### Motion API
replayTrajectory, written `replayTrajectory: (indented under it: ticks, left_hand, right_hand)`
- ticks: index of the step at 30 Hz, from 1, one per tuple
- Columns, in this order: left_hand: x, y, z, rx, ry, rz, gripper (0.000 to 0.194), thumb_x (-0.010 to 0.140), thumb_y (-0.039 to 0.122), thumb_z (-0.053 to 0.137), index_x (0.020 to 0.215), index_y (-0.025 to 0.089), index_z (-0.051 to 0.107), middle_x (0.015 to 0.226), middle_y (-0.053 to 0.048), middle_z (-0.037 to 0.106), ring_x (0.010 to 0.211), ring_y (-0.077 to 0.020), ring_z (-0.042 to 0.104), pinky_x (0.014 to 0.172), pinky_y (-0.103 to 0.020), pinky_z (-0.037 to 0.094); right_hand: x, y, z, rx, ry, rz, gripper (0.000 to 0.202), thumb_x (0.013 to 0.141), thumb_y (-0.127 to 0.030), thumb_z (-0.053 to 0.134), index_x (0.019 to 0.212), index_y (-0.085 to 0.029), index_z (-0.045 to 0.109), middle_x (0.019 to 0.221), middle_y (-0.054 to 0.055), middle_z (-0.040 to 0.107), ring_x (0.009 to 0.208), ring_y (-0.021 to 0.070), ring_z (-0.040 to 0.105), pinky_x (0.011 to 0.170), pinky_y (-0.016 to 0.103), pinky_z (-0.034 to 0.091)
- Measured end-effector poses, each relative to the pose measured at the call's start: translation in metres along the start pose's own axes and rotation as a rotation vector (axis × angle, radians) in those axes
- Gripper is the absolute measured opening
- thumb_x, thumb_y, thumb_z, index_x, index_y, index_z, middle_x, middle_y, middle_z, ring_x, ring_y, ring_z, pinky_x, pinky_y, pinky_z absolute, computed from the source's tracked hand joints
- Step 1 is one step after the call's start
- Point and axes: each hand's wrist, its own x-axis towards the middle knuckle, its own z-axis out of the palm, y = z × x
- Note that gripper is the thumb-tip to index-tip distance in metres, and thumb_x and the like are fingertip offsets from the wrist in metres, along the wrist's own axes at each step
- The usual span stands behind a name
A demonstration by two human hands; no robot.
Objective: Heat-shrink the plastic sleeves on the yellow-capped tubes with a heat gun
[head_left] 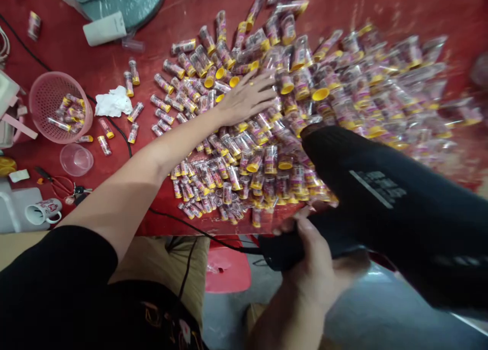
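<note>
My left hand [249,98] lies with fingers outstretched over a wide spread of small clear tubes [263,156] with yellow ends and purple labels. Its palm rests on or just above them; the exact contact is hidden. In my right hand [314,251], closed around the handle, is a black heat gun or hair dryer [381,187] with pale lettering on its barrel. Its nozzle points toward the tubes near the middle of the pile. Looser, shiny wrapping shows around the tubes on the right [404,80], which look blurred.
A pink perforated basket [34,111] holding several tubes stands at left, beside a small clear bowl [76,159] and white tissue [113,103]. A mug [43,211] and red-handled pliers [63,187] lie nearer. The dryer's black cord [183,219] runs along the red table's [160,228] near edge.
</note>
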Motion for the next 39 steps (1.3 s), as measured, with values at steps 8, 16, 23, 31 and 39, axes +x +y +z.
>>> replayTrajectory:
  ticks: [8,16,23,31,39]
  left_hand:
    - [-0.101,0.022,-0.05,-0.044,0.229,-0.184,0.069,0.103,0.067,0.018,0.155,0.03,0.044,0.166,-0.004,0.039,0.162,-0.0219,0.012,0.131,-0.054,0.0]
    - [-0.264,0.015,-0.095,0.117,0.421,-0.812,0.084,0.096,0.076,0.025,0.159,0.021,0.038,0.172,-0.014,0.024,0.162,-0.0352,0.007,0.129,-0.063,0.004]
    - [-0.252,0.011,-0.054,0.078,0.291,-0.68,0.087,0.099,0.073,0.014,0.158,0.013,0.038,0.171,-0.018,0.023,0.162,-0.0307,0.008,0.13,-0.059,0.009]
    - [-0.249,-0.074,-0.101,0.109,0.571,-0.84,0.081,0.1,0.069,0.014,0.16,0.018,0.035,0.171,-0.015,0.024,0.162,-0.0292,0.011,0.13,-0.059,-0.003]
    - [-0.211,-0.111,-0.092,-0.069,0.373,-0.519,0.08,0.099,0.073,0.016,0.158,0.024,0.038,0.171,-0.01,0.029,0.16,-0.0252,0.021,0.13,-0.055,0.011]
  right_hand:
    - [0.005,-0.019,0.007,-0.059,-0.08,0.062,0.035,0.062,-0.028,0.089,0.086,-0.015,0.067,0.064,0.001,0.064,0.051,0.0156,0.057,0.045,0.028,0.049]
    - [0.006,-0.006,0.033,-0.173,-0.193,0.128,0.049,0.056,-0.045,0.088,0.087,-0.017,0.063,0.067,-0.001,0.064,0.054,0.0153,0.057,0.05,0.03,0.05]
    - [-0.008,0.008,0.06,-0.14,-0.293,0.11,0.049,0.057,-0.045,0.089,0.087,-0.017,0.062,0.066,-0.002,0.063,0.054,0.0151,0.056,0.051,0.03,0.049]
    - [-0.018,0.018,0.076,-0.083,-0.374,0.144,0.047,0.058,-0.043,0.09,0.088,-0.018,0.063,0.063,-0.001,0.062,0.046,0.0144,0.052,0.046,0.031,0.048]
    - [-0.02,0.026,0.084,-0.105,-0.39,0.19,0.045,0.061,-0.043,0.089,0.088,-0.018,0.063,0.062,-0.002,0.061,0.047,0.0138,0.052,0.046,0.03,0.049]
